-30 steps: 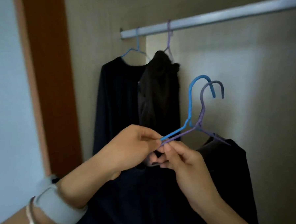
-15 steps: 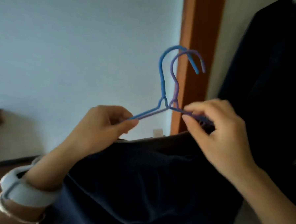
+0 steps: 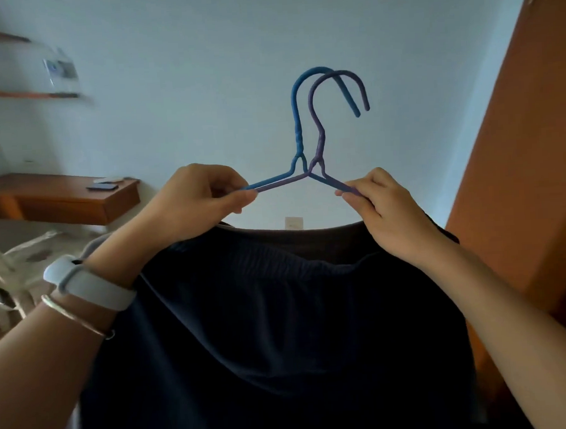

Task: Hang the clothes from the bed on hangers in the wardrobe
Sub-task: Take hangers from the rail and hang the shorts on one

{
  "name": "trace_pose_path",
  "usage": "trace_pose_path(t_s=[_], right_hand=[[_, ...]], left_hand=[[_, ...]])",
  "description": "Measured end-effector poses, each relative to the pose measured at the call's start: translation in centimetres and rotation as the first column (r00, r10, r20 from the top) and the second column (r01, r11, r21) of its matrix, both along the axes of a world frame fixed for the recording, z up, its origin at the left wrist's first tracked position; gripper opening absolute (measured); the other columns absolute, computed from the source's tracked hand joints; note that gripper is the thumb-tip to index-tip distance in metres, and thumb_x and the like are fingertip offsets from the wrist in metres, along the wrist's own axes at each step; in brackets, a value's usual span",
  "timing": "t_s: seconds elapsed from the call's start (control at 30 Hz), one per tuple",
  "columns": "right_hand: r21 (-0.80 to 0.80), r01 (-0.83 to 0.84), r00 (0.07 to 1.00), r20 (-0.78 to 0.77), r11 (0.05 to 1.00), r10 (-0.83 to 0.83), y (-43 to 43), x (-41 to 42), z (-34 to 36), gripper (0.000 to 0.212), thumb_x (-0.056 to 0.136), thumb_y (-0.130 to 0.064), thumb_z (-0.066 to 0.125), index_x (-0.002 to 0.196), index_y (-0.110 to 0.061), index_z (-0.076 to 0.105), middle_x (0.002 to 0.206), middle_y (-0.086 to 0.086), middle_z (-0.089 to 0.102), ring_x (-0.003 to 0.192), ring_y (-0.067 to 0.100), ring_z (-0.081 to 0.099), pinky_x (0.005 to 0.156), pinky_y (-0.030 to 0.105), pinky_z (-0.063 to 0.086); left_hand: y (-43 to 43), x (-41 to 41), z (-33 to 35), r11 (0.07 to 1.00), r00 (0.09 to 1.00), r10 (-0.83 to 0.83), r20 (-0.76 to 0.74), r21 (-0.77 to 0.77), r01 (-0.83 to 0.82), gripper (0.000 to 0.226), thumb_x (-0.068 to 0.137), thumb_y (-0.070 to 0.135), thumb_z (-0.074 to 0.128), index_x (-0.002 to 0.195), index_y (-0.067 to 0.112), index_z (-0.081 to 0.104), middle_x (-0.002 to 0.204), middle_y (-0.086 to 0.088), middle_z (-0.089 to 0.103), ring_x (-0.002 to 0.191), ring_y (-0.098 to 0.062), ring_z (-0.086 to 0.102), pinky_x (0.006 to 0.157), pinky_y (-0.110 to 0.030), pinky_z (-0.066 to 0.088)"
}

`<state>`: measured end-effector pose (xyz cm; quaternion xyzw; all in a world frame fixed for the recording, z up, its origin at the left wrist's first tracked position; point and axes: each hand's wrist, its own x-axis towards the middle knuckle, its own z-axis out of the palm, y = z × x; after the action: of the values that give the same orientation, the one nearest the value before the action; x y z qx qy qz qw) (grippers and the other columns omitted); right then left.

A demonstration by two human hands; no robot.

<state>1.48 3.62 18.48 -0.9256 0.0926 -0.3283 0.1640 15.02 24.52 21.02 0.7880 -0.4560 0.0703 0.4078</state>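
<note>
Your left hand (image 3: 195, 202) pinched the left arms of the blue hanger (image 3: 299, 138) and purple hanger (image 3: 318, 140); your right hand (image 3: 386, 209) pinched their right arms. The dark garment (image 3: 274, 329) hung below, near you.

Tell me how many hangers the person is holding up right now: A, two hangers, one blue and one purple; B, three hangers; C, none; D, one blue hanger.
A: the left hand and right hand pinch the arms of a blue hanger and a purple hanger together, with two hooks side by side.
</note>
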Motion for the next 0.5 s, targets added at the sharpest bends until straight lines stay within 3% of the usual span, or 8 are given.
trace_pose_path(t_s=[0.13, 0.33, 0.5], right_hand=[[0.075, -0.067, 0.998, 0.02, 0.995, 0.066, -3.4, 7.8, 0.9, 0.029, 0.096, -0.024, 0.043, 0.115, -0.012, 0.061, 0.081, -0.013, 0.044, 0.072, 0.003, 0.047, 0.066, 0.0, 0.034], [0.163, -0.108, 0.994, 0.046, 0.981, 0.102, -8.5, 16.9, 2.0, 0.02, 0.094, -0.026, 0.049, 0.097, -0.014, 0.064, 0.065, -0.011, 0.049, 0.061, 0.005, 0.044, 0.057, 0.004, 0.033], [0.227, -0.178, 0.984, 0.066, 0.958, 0.167, -13.3, 24.9, 0.2, 0.011, 0.091, -0.025, 0.053, 0.084, -0.019, 0.058, 0.062, -0.008, 0.046, 0.059, 0.009, 0.04, 0.053, 0.011, 0.031]], left_hand=[[-3.2, 6.5, 0.5, 0.995, 0.993, 0.059, 0.1, 0.074, -0.066, 0.019, 0.088, 0.027, 0.055, 0.07, 0.032, 0.055, 0.051, 0.013, 0.057, 0.05, 0.011, 0.05, 0.05, -0.002, 0.036], [-8.0, 14.4, 1.0, 0.984, 0.973, 0.097, 0.21, 0.126, -0.126, 0.021, 0.094, 0.022, 0.046, 0.095, 0.01, 0.063, 0.064, 0.017, 0.052, 0.051, 0.011, 0.048, 0.055, -0.004, 0.038], [-12.1, 21.0, -0.8, 0.975, 0.961, 0.132, 0.243, 0.142, -0.17, 0.023, 0.095, 0.015, 0.043, 0.105, 0.008, 0.062, 0.068, 0.023, 0.048, 0.058, 0.002, 0.051, 0.059, -0.001, 0.036]])
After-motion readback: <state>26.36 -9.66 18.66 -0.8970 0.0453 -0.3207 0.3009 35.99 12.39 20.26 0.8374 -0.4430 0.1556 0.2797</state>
